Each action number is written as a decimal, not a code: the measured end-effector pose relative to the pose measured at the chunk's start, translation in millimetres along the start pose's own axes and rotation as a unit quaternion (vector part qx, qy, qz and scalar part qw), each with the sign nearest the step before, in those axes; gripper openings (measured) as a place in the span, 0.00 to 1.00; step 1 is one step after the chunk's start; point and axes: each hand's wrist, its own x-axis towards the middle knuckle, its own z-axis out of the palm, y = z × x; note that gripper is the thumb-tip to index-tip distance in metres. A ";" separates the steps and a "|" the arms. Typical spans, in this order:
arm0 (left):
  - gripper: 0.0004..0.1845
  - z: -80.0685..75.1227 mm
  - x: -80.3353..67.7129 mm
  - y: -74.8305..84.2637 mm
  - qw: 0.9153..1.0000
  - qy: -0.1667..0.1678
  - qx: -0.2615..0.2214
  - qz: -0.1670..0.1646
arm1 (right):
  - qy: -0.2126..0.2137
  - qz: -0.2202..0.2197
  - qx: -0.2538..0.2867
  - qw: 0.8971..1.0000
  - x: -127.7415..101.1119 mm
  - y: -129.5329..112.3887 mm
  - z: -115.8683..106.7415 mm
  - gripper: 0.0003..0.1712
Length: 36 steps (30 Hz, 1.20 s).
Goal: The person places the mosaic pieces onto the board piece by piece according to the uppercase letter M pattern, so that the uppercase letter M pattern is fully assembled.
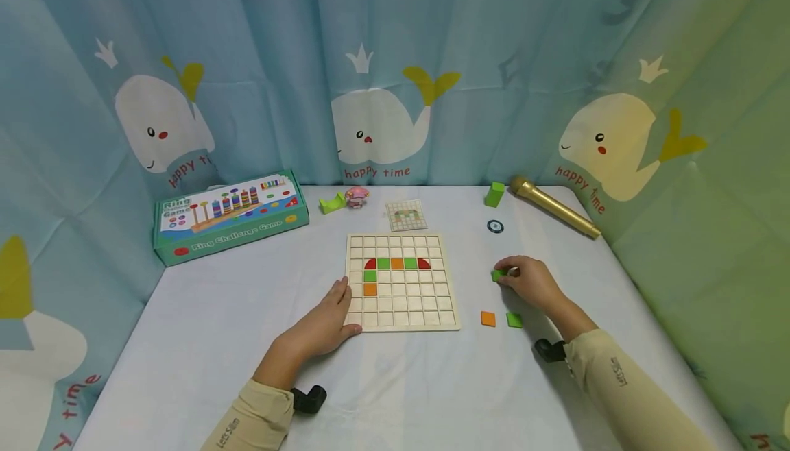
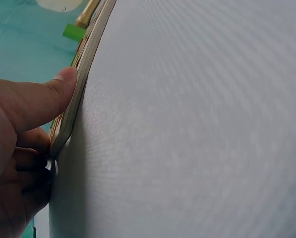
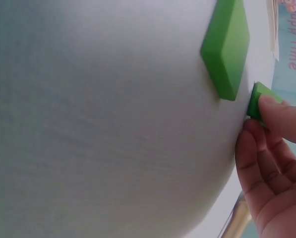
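Note:
A wooden grid board lies mid-table with several red, green and orange tiles set in its upper left cells. My left hand rests flat on the table against the board's lower left corner; in the left wrist view its thumb presses the board's edge. To the right of the board, my right hand pinches a small green tile on the tablecloth, and the same green tile shows at the fingertips. A loose orange tile and a second green tile lie just in front of that hand.
A pattern card lies behind the board. At the back are a ring-game box, a green piece, a pink toy, a green block, a dark ring and a gold microphone. Whale-print curtains enclose the table.

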 end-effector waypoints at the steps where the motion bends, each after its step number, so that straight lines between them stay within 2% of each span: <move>1: 0.45 -0.2 0.0 0.2 1.000 0.000 0.000 0.000 | 0.000 0.005 0.003 1.000 -0.3 -0.8 0.0 0.11; 5: 0.45 -0.5 0.0 0.3 1.000 -0.003 0.003 0.000 | 0.004 0.008 0.016 1.000 -1.8 -5.4 1.0 0.10; 16: 0.45 -0.1 0.7 -0.1 1.000 -0.006 -0.007 0.004 | 0.014 -0.016 0.044 0.999 -0.5 -20.6 7.9 0.11; 25: 0.44 -1.4 -0.7 1.2 1.000 -0.004 -0.013 0.005 | 0.015 -0.062 0.051 0.997 4.0 -34.6 11.6 0.10; 36: 0.44 -2.2 -1.2 2.2 1.000 -0.006 -0.005 0.005 | 0.000 -0.087 0.067 0.994 6.4 -58.0 21.7 0.11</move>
